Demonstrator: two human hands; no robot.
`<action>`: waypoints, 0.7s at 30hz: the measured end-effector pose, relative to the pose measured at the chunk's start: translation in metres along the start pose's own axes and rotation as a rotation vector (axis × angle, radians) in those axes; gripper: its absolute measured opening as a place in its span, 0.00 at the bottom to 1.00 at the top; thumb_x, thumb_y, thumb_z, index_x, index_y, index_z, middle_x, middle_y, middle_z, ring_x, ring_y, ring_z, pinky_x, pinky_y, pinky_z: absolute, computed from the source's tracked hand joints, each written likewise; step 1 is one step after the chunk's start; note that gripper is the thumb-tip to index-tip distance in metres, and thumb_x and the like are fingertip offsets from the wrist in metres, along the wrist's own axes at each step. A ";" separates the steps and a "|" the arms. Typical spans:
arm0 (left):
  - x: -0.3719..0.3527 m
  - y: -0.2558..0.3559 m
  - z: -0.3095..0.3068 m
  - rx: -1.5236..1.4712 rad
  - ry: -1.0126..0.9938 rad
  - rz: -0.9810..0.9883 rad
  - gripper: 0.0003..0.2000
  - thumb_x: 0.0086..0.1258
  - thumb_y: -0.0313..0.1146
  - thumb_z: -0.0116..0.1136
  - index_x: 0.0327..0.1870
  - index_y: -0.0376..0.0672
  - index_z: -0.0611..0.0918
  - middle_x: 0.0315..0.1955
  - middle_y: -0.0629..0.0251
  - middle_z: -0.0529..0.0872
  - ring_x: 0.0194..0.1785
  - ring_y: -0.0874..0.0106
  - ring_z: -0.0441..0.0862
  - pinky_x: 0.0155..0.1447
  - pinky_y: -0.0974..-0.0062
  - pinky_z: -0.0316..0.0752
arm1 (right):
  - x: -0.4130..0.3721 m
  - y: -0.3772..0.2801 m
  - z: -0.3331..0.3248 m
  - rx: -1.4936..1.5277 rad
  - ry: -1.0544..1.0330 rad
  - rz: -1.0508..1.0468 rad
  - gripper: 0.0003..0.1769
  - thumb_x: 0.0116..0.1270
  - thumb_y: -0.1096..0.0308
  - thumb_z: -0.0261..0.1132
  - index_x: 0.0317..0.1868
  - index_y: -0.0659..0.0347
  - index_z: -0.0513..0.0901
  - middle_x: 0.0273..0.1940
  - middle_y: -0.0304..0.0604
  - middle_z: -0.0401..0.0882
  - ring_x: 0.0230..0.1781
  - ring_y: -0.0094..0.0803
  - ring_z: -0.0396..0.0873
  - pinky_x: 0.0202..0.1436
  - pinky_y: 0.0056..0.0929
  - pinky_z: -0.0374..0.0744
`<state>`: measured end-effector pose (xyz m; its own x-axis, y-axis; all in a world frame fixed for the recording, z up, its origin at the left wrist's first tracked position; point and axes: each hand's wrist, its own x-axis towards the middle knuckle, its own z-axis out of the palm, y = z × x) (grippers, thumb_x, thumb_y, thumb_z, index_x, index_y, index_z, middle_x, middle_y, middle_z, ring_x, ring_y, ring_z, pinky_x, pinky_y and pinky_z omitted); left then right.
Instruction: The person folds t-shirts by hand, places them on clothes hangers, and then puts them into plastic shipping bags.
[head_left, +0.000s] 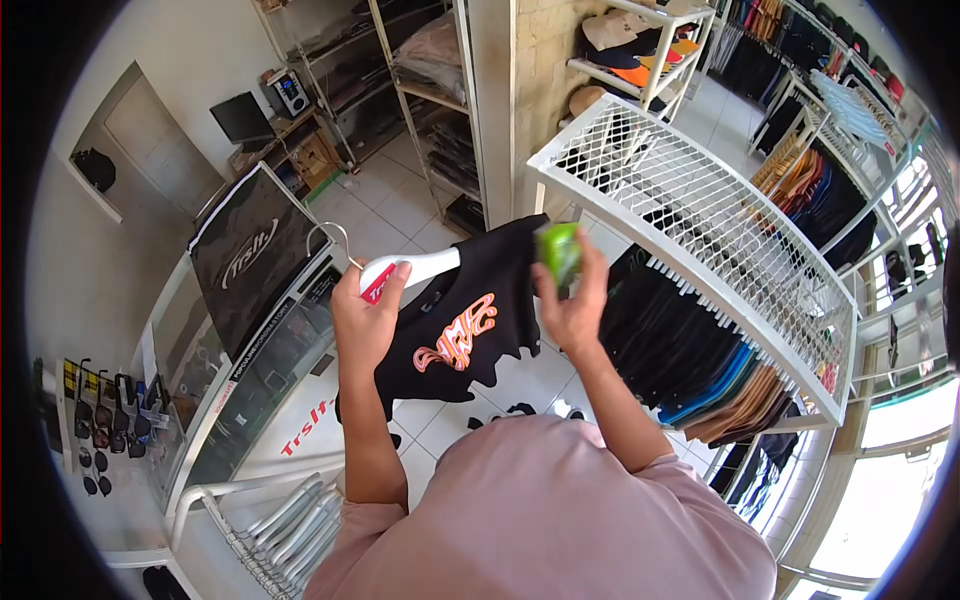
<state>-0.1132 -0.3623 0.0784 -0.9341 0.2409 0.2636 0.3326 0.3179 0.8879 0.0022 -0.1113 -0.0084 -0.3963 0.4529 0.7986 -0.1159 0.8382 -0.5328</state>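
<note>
White floor (385, 195), black orange-printed shirt (450, 310)

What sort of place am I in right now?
Most likely a clothing shop: garments hang in a packed row on the right, sunglasses are displayed on the far left, and your left hand holds a white hanger.

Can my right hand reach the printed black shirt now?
Likely yes: the printed black shirt is beside your right hand, nothing visible between, though the green object it holds may limit its grip.
</note>
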 end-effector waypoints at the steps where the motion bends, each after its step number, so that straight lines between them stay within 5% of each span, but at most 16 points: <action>1: -0.001 0.004 0.001 0.001 -0.012 0.000 0.20 0.76 0.44 0.76 0.43 0.32 0.87 0.34 0.58 0.91 0.36 0.73 0.85 0.44 0.70 0.80 | -0.002 -0.014 0.003 0.060 -0.080 -0.041 0.44 0.66 0.67 0.82 0.80 0.60 0.71 0.61 0.58 0.81 0.58 0.59 0.83 0.62 0.51 0.84; 4: -0.006 0.014 0.000 0.026 0.001 0.101 0.19 0.76 0.43 0.76 0.43 0.32 0.87 0.33 0.60 0.91 0.35 0.74 0.85 0.43 0.70 0.80 | -0.007 -0.014 0.018 0.096 -0.167 -0.073 0.43 0.65 0.68 0.82 0.78 0.58 0.73 0.62 0.59 0.80 0.60 0.59 0.82 0.63 0.51 0.84; 7: -0.007 0.012 -0.010 0.043 0.097 0.123 0.18 0.75 0.42 0.77 0.43 0.32 0.87 0.32 0.61 0.91 0.34 0.75 0.85 0.41 0.71 0.80 | 0.001 0.034 0.031 -0.039 -0.062 0.277 0.39 0.70 0.69 0.77 0.79 0.60 0.73 0.57 0.61 0.79 0.56 0.60 0.81 0.59 0.52 0.81; 11: -0.012 0.006 -0.038 -0.036 -0.159 -0.075 0.15 0.72 0.36 0.79 0.44 0.31 0.88 0.33 0.59 0.92 0.36 0.75 0.87 0.43 0.75 0.81 | 0.020 0.023 0.003 0.004 -0.039 0.197 0.38 0.75 0.68 0.74 0.81 0.64 0.70 0.58 0.61 0.78 0.56 0.59 0.81 0.61 0.50 0.81; 15: -0.016 0.000 -0.017 0.079 -0.162 0.273 0.12 0.70 0.31 0.78 0.49 0.34 0.92 0.37 0.56 0.94 0.38 0.68 0.90 0.47 0.71 0.83 | 0.023 -0.039 0.000 0.191 -0.285 -0.025 0.41 0.73 0.66 0.76 0.83 0.57 0.70 0.66 0.61 0.75 0.63 0.62 0.80 0.66 0.52 0.82; 17: -0.020 0.015 -0.013 0.229 -0.169 0.443 0.13 0.68 0.29 0.77 0.53 0.39 0.93 0.36 0.55 0.92 0.37 0.57 0.88 0.44 0.64 0.82 | 0.019 -0.039 0.012 0.208 -0.408 -0.023 0.42 0.73 0.64 0.76 0.84 0.55 0.70 0.65 0.61 0.75 0.61 0.63 0.81 0.66 0.52 0.83; 21: -0.029 0.011 -0.019 0.329 -0.129 0.461 0.15 0.69 0.27 0.77 0.55 0.40 0.93 0.32 0.56 0.87 0.33 0.59 0.86 0.40 0.66 0.79 | 0.018 0.038 0.036 0.031 -0.346 0.382 0.39 0.74 0.64 0.76 0.81 0.56 0.72 0.63 0.61 0.76 0.59 0.62 0.82 0.64 0.50 0.84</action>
<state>-0.0851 -0.3831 0.0879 -0.6666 0.5256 0.5286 0.7434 0.4166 0.5232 -0.0422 -0.0825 -0.0247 -0.6932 0.5933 0.4092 0.0710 0.6212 -0.7805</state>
